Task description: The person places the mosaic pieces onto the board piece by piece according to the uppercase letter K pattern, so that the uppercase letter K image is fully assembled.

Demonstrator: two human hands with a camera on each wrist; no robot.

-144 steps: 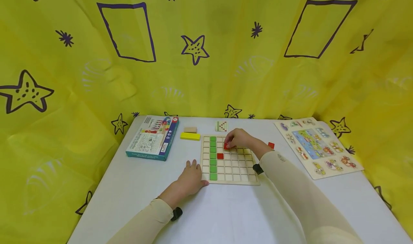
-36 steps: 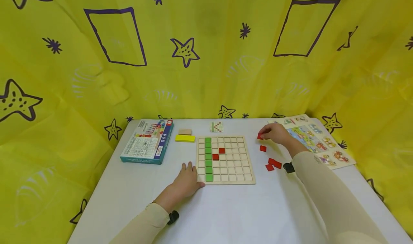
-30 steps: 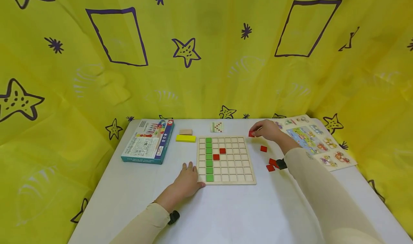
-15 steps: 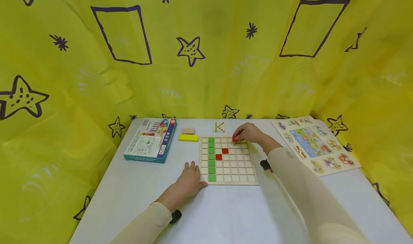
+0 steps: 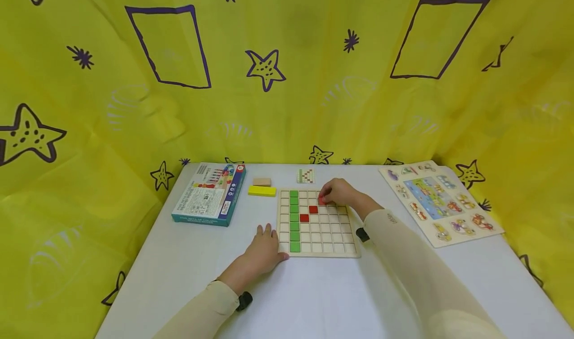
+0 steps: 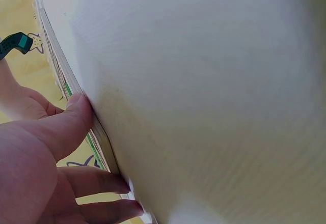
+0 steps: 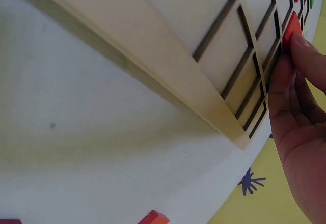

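Red square tile [image 5: 321, 200] sits pinched in the fingertips of the right hand [image 5: 337, 193], held over a cell in the upper rows of the wooden grid board [image 5: 317, 252], diagonally up from two red tiles [image 5: 309, 214] already seated there, with the sleeved forearm reaching in from the lower right. The left hand [image 5: 264, 247] lies flat on the white table [image 5: 314, 299], fingers straight and relaxed, thumb touching the board's near left edge beside the column of green tiles [image 5: 294, 219].
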